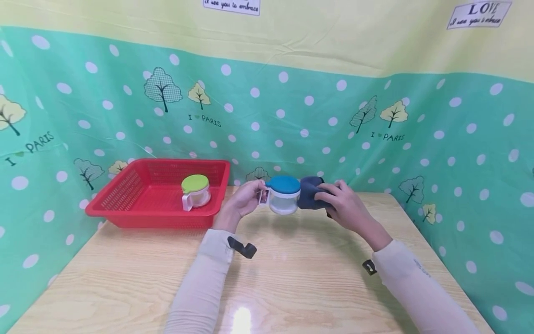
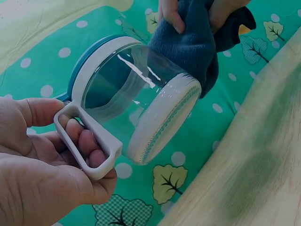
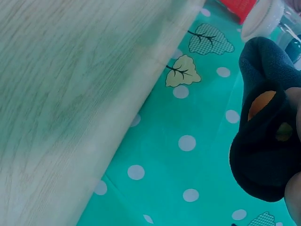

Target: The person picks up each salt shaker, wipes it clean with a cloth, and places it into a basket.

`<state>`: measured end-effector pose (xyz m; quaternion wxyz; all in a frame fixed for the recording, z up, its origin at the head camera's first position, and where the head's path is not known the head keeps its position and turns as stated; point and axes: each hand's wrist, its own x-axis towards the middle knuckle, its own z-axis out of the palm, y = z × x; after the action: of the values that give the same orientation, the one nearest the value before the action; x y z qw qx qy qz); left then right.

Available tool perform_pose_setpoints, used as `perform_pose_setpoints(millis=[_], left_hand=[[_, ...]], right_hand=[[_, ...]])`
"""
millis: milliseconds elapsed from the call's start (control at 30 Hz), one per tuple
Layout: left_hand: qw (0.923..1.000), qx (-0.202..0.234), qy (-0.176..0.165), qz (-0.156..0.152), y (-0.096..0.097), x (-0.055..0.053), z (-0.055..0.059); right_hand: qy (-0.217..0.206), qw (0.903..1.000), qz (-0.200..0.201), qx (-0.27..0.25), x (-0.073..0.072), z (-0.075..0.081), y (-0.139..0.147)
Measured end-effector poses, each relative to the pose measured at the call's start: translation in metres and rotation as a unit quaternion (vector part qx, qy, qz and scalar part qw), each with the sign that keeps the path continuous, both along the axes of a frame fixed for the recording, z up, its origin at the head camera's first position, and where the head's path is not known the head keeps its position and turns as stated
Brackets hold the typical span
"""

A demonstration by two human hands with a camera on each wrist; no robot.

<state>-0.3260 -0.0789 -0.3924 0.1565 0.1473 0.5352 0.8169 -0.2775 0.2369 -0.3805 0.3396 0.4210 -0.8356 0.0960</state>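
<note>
A clear jar [image 1: 283, 202] with a blue lid [image 1: 285, 184] and a white side handle [image 2: 89, 141] is held up over the table. My left hand [image 1: 247, 198] grips it by that handle, fingers curled through the loop in the left wrist view. On the jar's other side my right hand [image 1: 345, 206] grips a dark blue cloth [image 1: 309, 192] that lies against the jar's wall. The right wrist view shows the folded cloth [image 3: 265, 61] close by the jar's white base [image 3: 262, 19], with only the edges of the fingers in sight.
A red basket [image 1: 158, 212] stands at the table's back left. In it sits a similar jar with a green lid [image 1: 195, 183] and white handle. The wooden table [image 1: 292, 278] ends at a green dotted curtain [image 1: 267, 116] at the back and sides.
</note>
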Motion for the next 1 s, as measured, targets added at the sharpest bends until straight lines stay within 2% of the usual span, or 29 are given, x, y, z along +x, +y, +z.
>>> perform_pose_setpoints(millis=[333,500,733,1000], left_hand=[[0.9999,-0.001,0.003,-0.011,0.003,0.003,0.005],[0.9998,0.0,0.005,-0.021,0.003,0.005,0.006],[0.9986,-0.016,0.007,-0.051,0.006,0.006,0.005],[0.9975,-0.028,0.021,-0.061,0.007,0.008,0.006]], right_hand=[[0.002,0.9999,-0.014,-0.004,-0.004,-0.004,-0.003],[0.002,0.9996,-0.019,-0.022,-0.007,-0.005,-0.006],[0.012,0.9983,-0.008,-0.056,-0.015,-0.01,-0.013],[-0.006,0.997,-0.013,-0.076,-0.021,-0.009,-0.021]])
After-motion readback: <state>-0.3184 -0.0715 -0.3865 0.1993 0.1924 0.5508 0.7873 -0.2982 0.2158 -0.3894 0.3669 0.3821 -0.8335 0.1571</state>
